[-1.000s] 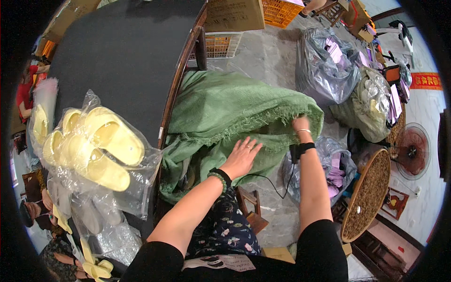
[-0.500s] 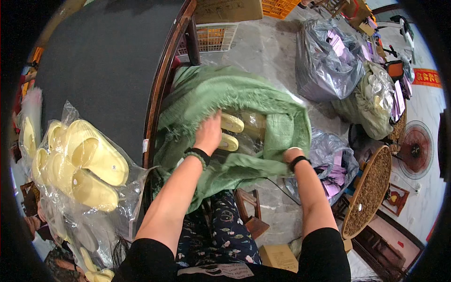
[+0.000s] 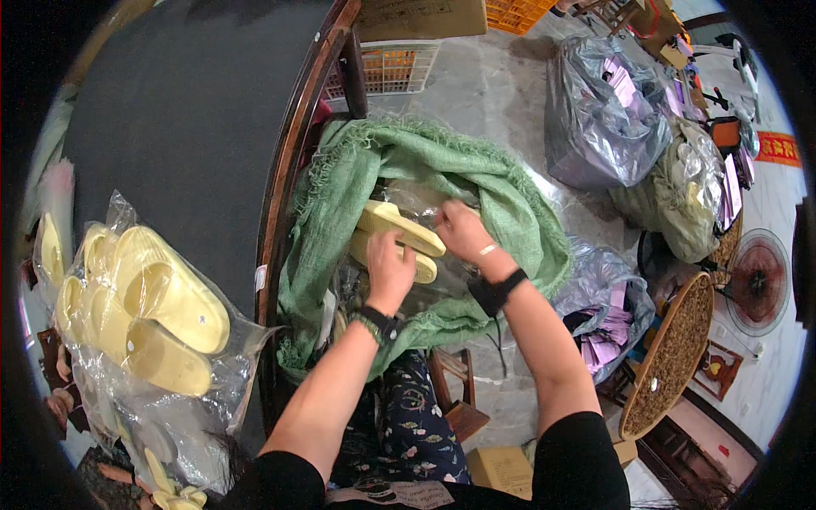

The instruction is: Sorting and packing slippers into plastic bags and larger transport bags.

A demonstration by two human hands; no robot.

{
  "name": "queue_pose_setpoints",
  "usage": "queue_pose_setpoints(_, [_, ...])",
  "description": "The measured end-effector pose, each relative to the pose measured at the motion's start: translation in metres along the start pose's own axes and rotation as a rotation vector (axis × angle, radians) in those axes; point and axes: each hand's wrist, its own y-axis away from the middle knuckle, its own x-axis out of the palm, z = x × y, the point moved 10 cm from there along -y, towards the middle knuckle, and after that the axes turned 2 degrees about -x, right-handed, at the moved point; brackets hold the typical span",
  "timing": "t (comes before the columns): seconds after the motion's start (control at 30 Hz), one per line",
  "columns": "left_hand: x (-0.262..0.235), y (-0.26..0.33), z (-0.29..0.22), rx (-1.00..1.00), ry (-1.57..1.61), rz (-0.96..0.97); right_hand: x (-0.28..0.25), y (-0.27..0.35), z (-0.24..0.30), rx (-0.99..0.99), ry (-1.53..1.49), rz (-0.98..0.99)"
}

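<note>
Both your hands are down in the green sack (image 3: 501,200). Your left hand (image 3: 389,270) lies flat on the near yellow slipper (image 3: 422,269), fingers narrow, pressing rather than gripping. Your right hand (image 3: 461,231) pinches the clear bag (image 3: 408,197) at the toe of the far slipper (image 3: 399,227). That film looks slick, so a sharp tug could tear it or spill the pair into the sack. The bagged slippers (image 3: 157,319) at your left sit near the table (image 3: 187,127) edge; an elbow could knock them.
</note>
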Motion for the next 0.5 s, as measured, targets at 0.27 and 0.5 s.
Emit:
queue_pose_setpoints(0.27, [0.089,0.057,0.094,-0.854,0.912,0.361,-0.002,-0.072,-0.057,-0.080,0.436,-0.068])
queue_pose_setpoints(0.5, [0.097,0.049,0.104,-0.949,1.072,0.296,0.085,-0.092,-0.022,-0.082,0.351,0.152])
